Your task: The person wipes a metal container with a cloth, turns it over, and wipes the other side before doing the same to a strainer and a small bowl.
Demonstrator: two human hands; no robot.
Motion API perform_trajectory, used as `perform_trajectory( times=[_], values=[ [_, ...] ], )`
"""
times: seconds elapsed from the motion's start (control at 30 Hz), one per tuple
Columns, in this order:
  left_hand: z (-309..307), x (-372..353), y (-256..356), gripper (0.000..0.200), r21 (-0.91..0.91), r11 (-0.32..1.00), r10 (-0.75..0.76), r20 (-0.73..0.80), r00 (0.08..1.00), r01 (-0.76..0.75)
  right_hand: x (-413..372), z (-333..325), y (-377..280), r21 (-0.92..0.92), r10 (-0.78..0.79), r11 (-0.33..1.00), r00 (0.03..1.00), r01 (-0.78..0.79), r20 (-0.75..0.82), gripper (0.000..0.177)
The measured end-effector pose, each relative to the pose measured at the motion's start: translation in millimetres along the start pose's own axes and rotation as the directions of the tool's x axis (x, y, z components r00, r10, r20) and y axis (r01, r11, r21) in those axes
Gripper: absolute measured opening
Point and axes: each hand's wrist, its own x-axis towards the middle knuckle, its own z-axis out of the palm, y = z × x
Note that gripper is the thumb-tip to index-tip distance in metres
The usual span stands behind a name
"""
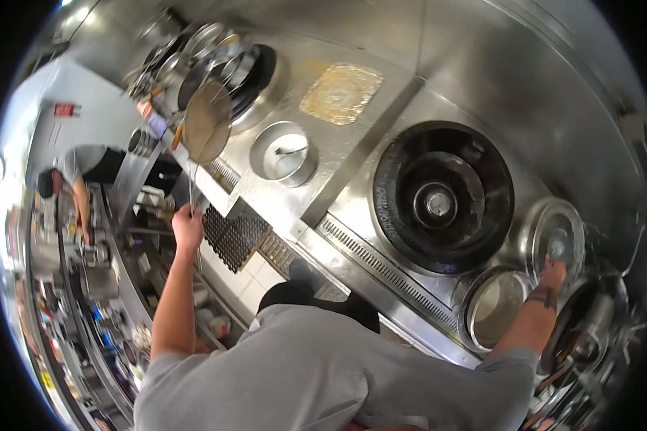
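Note:
My left hand [187,228] is closed round the thin handle of a round, flat-looking strainer [207,123], which is held up at the left of the counter. Just right of the strainer stands a steel pot [283,154] with a utensil inside. My right arm stretches to the far right, over a round metal pot of pale contents [497,307]. There my right hand [553,271] is at the near side of a shiny round metal vessel [532,233]; its fingers are small and blurred, and I cannot tell what they hold.
A large black wok burner ring [388,194] sits in the steel range. A crumpled foil-covered square [342,93] lies at the back. Pans and lids [205,39] are stacked at upper left. Another person [86,161] works at the far-left counter. A black mat [230,237] covers the floor.

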Motion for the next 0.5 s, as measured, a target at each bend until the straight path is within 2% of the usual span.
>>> perform_trajectory(
  times=[0.03,0.07,0.13,0.2,0.27,0.3,0.33,0.37,0.4,0.43,0.47,0.5],
  values=[
    [0.1,7.3,0.1,0.025,-0.064,0.992,-0.102,0.047,0.994,0.105,-12.1,-30.3,-17.1,0.125,0.076,0.989,0.997,-0.077,0.016,0.043],
    [-3.1,12.4,1.9,0.026,-0.125,0.972,-0.188,0.100,0.977,0.200,-15.7,-26.5,-10.1,0.122,0.060,0.991,0.998,-0.060,0.004,0.043],
    [-12.0,23.6,4.5,0.023,-0.140,0.966,-0.203,0.122,0.972,0.219,-5.2,8.6,13.0,0.561,0.178,0.822,0.980,-0.100,-0.086,0.046],
    [-14.2,41.6,-6.4,0.020,-0.041,0.984,-0.164,0.165,0.973,0.173,20.3,19.9,30.2,0.580,0.184,0.811,0.975,-0.078,-0.126,0.044],
    [-15.9,66.6,-27.7,0.019,-0.060,0.976,-0.192,0.212,0.958,0.209,31.9,6.3,44.5,0.624,0.206,0.780,0.959,-0.041,-0.195,0.041],
    [-16.6,80.9,-41.0,0.019,-0.016,0.985,-0.163,0.255,0.953,0.172,30.0,-49.1,19.8,0.440,0.147,0.898,0.939,0.005,-0.311,0.040],
    [-17.9,94.1,-49.6,0.019,0.026,0.991,-0.132,0.298,0.945,0.130,65.8,-33.6,36.3,0.723,0.218,0.689,0.935,0.055,-0.279,0.040],
    [-27.2,103.5,-44.8,0.019,0.051,0.991,-0.136,0.358,0.924,0.127,99.0,-18.5,51.4,0.911,0.288,0.394,0.926,0.119,-0.245,0.041],
    [-31.0,116.5,-50.8,0.019,0.032,0.992,-0.128,0.362,0.923,0.125,82.5,-112.6,-0.1,0.620,0.190,0.784,0.940,0.028,-0.282,0.036],
    [-35.4,127.9,-56.5,0.019,0.006,0.992,-0.114,0.414,0.903,0.122,65.3,-217.6,-55.7,0.171,0.089,0.985,0.944,-0.036,-0.316,0.033],
    [-36.9,138.8,-65.9,0.019,-0.019,0.992,-0.099,0.466,0.879,0.122,120.7,-198.2,-37.9,0.703,0.196,0.711,0.962,-0.005,-0.192,0.034],
    [-36.2,149.9,-77.2,0.017,-0.085,0.992,-0.041,0.475,0.879,0.092,169.4,-180.9,-23.7,0.983,0.297,0.182,0.953,0.007,-0.062,0.038]
  ],
)
